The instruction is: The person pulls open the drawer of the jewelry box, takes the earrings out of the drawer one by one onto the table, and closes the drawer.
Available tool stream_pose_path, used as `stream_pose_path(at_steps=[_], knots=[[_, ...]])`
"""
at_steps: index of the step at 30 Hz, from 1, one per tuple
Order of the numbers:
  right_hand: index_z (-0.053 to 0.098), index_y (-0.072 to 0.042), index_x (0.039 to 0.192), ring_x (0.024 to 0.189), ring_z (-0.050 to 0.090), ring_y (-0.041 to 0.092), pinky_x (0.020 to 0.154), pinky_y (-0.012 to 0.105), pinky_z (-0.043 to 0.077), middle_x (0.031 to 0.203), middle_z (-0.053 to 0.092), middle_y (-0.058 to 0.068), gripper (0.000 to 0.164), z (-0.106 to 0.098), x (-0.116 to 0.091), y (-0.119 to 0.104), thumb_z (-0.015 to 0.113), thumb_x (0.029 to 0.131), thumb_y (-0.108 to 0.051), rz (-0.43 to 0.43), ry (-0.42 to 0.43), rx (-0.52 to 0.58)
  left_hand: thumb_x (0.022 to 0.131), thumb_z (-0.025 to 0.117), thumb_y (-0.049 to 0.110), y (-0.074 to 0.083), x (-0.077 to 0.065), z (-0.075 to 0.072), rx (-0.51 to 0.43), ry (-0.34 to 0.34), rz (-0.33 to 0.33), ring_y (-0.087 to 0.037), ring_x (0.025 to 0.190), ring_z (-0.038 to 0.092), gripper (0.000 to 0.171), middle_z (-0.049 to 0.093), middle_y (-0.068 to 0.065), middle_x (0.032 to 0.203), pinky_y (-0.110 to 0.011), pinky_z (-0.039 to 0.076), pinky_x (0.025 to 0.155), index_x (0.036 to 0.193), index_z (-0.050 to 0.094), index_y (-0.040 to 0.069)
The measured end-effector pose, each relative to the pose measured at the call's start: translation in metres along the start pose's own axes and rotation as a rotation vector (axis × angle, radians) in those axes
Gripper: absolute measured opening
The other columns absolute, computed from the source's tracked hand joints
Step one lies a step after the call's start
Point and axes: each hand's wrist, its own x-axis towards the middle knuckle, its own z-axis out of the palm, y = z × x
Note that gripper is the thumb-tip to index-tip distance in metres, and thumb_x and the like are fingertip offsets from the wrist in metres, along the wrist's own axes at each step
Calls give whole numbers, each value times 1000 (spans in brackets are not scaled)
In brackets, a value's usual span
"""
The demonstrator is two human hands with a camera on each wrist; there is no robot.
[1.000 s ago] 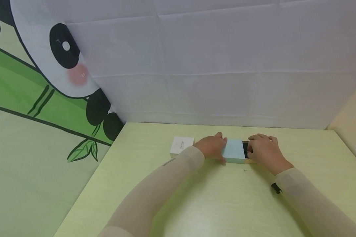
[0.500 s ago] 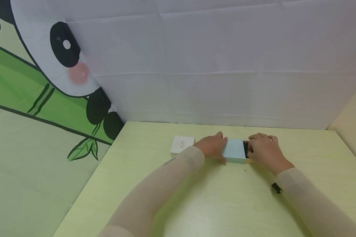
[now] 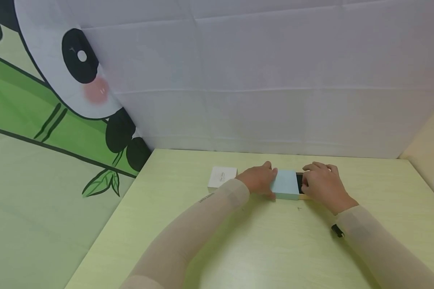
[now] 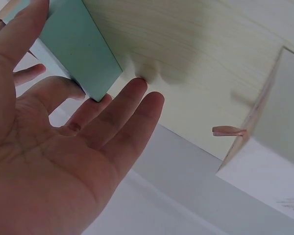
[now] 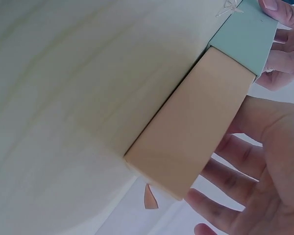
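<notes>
A flat box with a pale blue-green sleeve (image 3: 285, 182) lies on the table, its drawer (image 5: 191, 122) pulled partway out to the right. The drawer is peach outside and dark inside, with a small ribbon tab (image 5: 150, 197) at its end. My left hand (image 3: 257, 180) grips the sleeve's left end, thumb on the near side and fingers on the far side. My right hand (image 3: 323, 184) bends over the drawer, its fingertips reaching past the rim into the dark interior. Those fingertips are hidden, and I cannot tell whether they pinch anything.
A small white box (image 3: 222, 176) with printed lettering stands left of my left hand; in the left wrist view a ribbon tab (image 4: 229, 130) sticks out of its side. Behind the pale wooden table (image 3: 267, 245) hangs a white cloth (image 3: 260, 80) with a cartoon panda.
</notes>
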Motion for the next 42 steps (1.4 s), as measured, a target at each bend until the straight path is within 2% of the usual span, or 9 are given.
stream_pose_path(at_steps=[4, 7, 20, 42], knots=[[86, -13, 79, 156, 59, 52, 123, 82, 42, 149, 80, 22, 21, -1, 0, -1, 80, 97, -5, -5, -3, -15, 103, 92, 55, 3, -10, -6, 2, 11, 0, -14, 126, 66, 106, 52, -3, 168, -30, 62, 116, 186, 38, 16], [86, -13, 78, 156, 59, 53, 123, 82, 43, 148, 81, 21, 22, -2, 0, -2, 80, 97, -4, -11, 3, -30, 103, 92, 55, 4, -12, -7, 5, 10, -7, -14, 126, 65, 106, 51, -3, 169, -30, 61, 116, 186, 37, 17], [84, -12, 75, 153, 63, 53, 120, 79, 47, 143, 84, 19, 25, 1, -1, -1, 79, 97, -2, -40, 56, -67, 104, 91, 56, 3, -4, -1, 2, 2, -9, -14, 126, 64, 109, 51, -2, 171, -30, 62, 116, 188, 34, 18], [84, -11, 79, 155, 63, 53, 121, 79, 47, 145, 83, 18, 20, -1, 1, 1, 80, 97, -3, -32, 62, -69, 104, 91, 55, 5, -7, -6, -2, 5, -21, -14, 126, 64, 107, 51, -2, 171, -29, 61, 116, 188, 35, 18]])
